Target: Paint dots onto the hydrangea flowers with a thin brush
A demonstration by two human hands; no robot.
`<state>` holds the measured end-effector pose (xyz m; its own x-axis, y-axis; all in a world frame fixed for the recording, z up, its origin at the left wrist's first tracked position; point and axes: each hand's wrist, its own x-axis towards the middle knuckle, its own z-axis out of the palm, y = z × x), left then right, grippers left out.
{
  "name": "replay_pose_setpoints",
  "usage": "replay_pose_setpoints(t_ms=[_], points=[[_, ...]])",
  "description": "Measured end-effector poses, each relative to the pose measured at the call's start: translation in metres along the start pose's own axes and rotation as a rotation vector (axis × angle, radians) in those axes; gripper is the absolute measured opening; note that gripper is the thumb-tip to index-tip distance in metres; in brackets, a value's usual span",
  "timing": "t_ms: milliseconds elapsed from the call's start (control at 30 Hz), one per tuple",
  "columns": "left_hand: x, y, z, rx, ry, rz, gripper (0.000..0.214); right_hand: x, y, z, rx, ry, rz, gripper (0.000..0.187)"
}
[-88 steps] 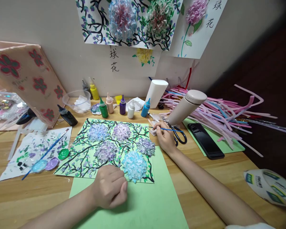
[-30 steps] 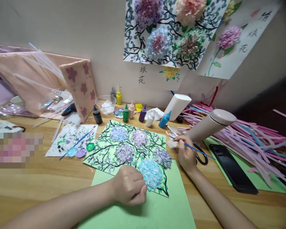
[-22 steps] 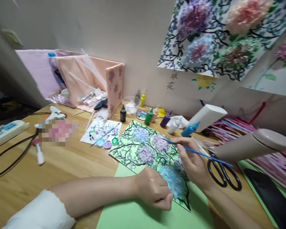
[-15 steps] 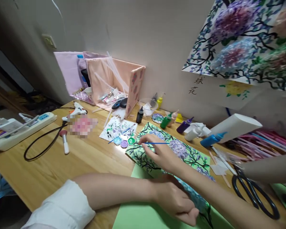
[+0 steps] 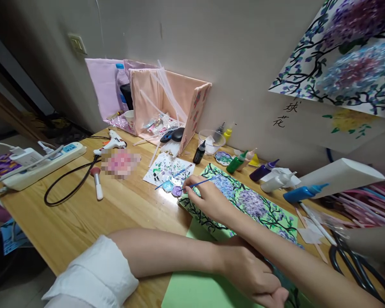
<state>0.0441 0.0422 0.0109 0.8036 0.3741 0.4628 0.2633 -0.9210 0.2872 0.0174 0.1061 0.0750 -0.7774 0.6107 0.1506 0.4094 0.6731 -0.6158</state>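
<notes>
My right hand (image 5: 207, 199) pinches a thin blue paintbrush (image 5: 200, 183), its fingertips beside the flower-shaped paint palette (image 5: 167, 185) with light blue and purple wells. Under that hand lies a green sheet painted with black branches and blue and purple flowers (image 5: 252, 203). My left hand (image 5: 252, 271) is closed in a fist, resting lower down over plain green paper (image 5: 195, 286) and a dark painted part. Whatever its fingers may hold is hidden. A second blue brush handle lies by the palette. Paint-spotted white paper (image 5: 162, 164) is behind the palette.
Paint bottles stand or lie behind the painting: black (image 5: 199, 152), green (image 5: 236, 162), purple (image 5: 263, 170) and blue (image 5: 303, 193). Black-handled scissors (image 5: 356, 265) lie right, beside what looks like another forearm. A glue gun (image 5: 112, 141) and power strip (image 5: 48, 164) are left.
The view has shifted, so things appear farther right. My right hand has moved closer to the palette, covering its green well, and the brush has tilted. My left hand stays closed.
</notes>
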Motion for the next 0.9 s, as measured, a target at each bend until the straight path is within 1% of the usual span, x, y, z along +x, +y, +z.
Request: replay_pose_setpoints(t_ms=[67, 133, 200, 267, 333, 400, 467, 500, 533, 567, 600, 700, 800, 900], points=[[0.000, 0.001, -0.003, 0.005, -0.011, 0.001, 0.034, 0.000, -0.003, -0.002, -0.005, -0.005, -0.013, 0.012], [-0.001, 0.002, -0.006, 0.025, -0.022, -0.007, 0.034, -0.003, -0.006, -0.010, 0.013, 0.033, -0.008, 0.012], [-0.003, 0.002, -0.008, 0.064, 0.010, -0.005, 0.032, -0.012, -0.006, -0.026, 0.056, 0.133, 0.020, 0.013], [-0.005, 0.001, -0.007, 0.108, 0.111, 0.024, 0.030, -0.030, 0.003, -0.046, 0.096, 0.284, 0.049, 0.016], [-0.007, -0.001, -0.004, 0.149, 0.250, 0.064, 0.029, -0.057, 0.023, -0.067, 0.111, 0.478, 0.091, 0.018], [-0.008, -0.002, -0.002, 0.173, 0.387, 0.102, 0.028, -0.092, 0.053, -0.083, 0.108, 0.705, 0.162, 0.018], [-0.008, -0.003, -0.002, 0.164, 0.491, 0.130, 0.027, -0.131, 0.087, -0.091, 0.142, 0.904, 0.249, 0.017], [-0.008, -0.003, -0.003, 0.148, 0.521, 0.129, 0.027, -0.150, 0.102, -0.093, 0.152, 0.999, 0.294, 0.018], [-0.007, -0.003, -0.005, 0.129, 0.533, 0.124, 0.026, -0.168, 0.115, -0.093, 0.124, 1.035, 0.338, 0.017], [-0.007, -0.003, -0.007, 0.110, 0.532, 0.115, 0.026, -0.184, 0.126, -0.092, 0.076, 1.056, 0.366, 0.015], [-0.007, -0.003, -0.008, 0.093, 0.517, 0.101, 0.025, -0.198, 0.134, -0.090, 0.028, 1.044, 0.384, 0.015], [-0.007, -0.004, -0.012, 0.040, 0.463, 0.070, 0.026, -0.225, 0.146, -0.082, -0.081, 0.950, 0.397, 0.016], [-0.007, -0.006, -0.013, -0.011, 0.422, 0.040, 0.025, -0.235, 0.147, -0.075, -0.108, 0.901, 0.400, 0.014], [-0.007, -0.006, -0.013, -0.054, 0.398, 0.036, 0.024, -0.237, 0.148, -0.072, -0.144, 0.871, 0.399, 0.010]])
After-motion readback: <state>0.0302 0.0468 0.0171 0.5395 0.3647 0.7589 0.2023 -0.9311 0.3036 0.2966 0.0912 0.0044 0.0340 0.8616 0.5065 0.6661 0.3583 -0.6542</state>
